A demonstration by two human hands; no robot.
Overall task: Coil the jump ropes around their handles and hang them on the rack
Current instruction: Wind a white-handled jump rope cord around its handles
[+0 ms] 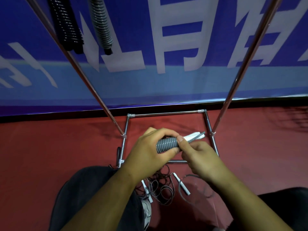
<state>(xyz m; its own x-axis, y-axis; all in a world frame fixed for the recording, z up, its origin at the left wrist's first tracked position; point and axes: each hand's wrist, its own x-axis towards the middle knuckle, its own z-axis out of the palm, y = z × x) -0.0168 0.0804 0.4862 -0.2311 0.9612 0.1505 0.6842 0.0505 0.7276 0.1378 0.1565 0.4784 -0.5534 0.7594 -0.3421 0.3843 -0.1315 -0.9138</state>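
Looking down from the head view, you've got the grey jump rope (167,145) dead centre of the frame, wound in tight turns round its white handles (193,136), whose tips poke out at the coil's upper right. Your left hand (148,152) wraps the coil from the left, fingers curled over the top. Your right hand (203,157) comes in from the lower right and pinches the end of the coil, thumb on the last turn. So both hands are together on that one bundle, held above the chrome rack (165,113) base on the red floor (50,147).

Upper left of the frame, a black coiled rope (66,25) and a grey coiled rope (101,25) hang side by side next to the rack's left pole. Bottom centre, a tangle of loose ropes (160,189) lies on the floor between your knees. A blue banner (216,84) fills the top.
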